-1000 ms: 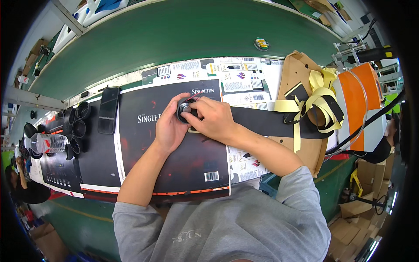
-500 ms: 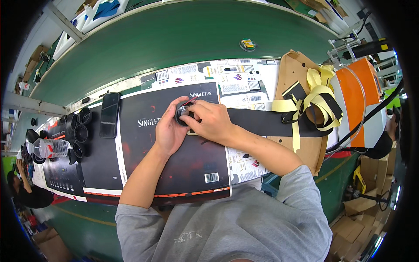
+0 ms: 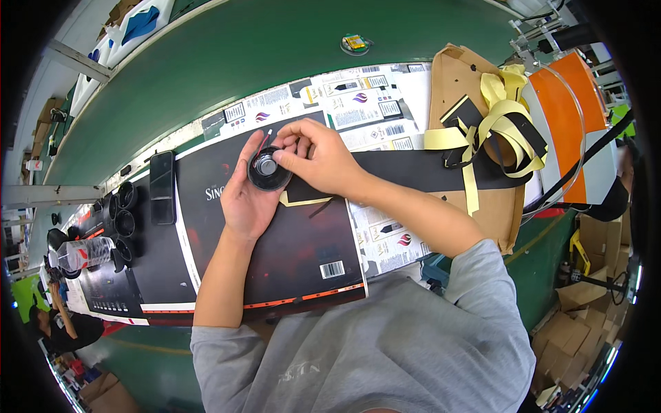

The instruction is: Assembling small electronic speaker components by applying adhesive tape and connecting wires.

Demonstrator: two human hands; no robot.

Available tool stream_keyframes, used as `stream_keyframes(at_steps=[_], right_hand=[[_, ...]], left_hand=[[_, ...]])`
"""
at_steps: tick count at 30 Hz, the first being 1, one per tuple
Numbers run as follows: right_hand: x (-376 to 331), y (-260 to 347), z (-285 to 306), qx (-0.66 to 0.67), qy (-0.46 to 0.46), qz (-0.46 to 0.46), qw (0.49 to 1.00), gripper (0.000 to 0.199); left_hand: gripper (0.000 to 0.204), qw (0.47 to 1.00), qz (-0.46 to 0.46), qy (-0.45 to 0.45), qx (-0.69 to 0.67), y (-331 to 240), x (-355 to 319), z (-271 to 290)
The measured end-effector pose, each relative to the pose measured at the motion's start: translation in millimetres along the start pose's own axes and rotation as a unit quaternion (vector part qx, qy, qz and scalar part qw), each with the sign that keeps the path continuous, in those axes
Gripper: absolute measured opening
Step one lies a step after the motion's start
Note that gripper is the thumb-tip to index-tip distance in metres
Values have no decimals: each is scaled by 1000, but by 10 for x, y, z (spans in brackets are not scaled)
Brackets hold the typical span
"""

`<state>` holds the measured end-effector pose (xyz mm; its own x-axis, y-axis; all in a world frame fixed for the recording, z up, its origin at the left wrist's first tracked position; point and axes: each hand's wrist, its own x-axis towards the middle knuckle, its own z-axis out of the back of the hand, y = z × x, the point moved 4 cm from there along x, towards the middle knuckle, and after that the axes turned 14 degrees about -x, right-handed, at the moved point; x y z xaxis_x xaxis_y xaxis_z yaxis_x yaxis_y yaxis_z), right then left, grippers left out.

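My left hand [image 3: 249,194] cradles a small round black speaker [image 3: 268,170] with a silver centre and thin red wires at its top. My right hand [image 3: 318,160] rests on the speaker's right side, its fingertips pinching at the rim. Both hands hover over a large flattened black printed carton [image 3: 275,255] lying on the bench. A black strip [image 3: 413,171] runs from under my right hand toward the right, with yellow backing tape [image 3: 502,113] curled in loops at its far end.
Several black speaker rings [image 3: 124,220] and a black phone [image 3: 162,187] lie at the left, beside a clear plastic bottle [image 3: 86,253]. Printed white cartons [image 3: 358,103] cover the bench top. An orange roll [image 3: 561,117] stands at right. A green conveyor [image 3: 261,41] runs behind. Another person [image 3: 62,327] stands lower left.
The view has shifted slightly; my hands stay together on the speaker, with the right fingers working along its rim. Nothing was let go.
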<state>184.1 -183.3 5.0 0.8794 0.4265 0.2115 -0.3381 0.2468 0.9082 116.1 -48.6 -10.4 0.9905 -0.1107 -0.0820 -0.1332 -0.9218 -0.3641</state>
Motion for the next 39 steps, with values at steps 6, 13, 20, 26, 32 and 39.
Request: stream_keyframes(at_steps=[6,13,20,26,32,39], right_hand=[[5,-93,-25,157,160,-116,968,32],[4,-146,-43,175,237,-110,949,34],[-20,-207,-79,184,185,-157,952,33],[-57,-175,-133,115,161,-98,975,32],[-74,-195,-156,98,164,-76,979,29],[-106,-239,-174,84,158,-60,982,29]], left_hand=[[53,1000,12,-20,-1,-50,-35,50],[58,997,24,-43,52,-18,-32,48],[52,959,-41,-95,264,-128,-20,33],[42,854,-91,-118,498,-125,-28,-10],[34,786,-109,-102,600,-135,-4,110],[32,751,-156,-124,630,-125,2,-16]])
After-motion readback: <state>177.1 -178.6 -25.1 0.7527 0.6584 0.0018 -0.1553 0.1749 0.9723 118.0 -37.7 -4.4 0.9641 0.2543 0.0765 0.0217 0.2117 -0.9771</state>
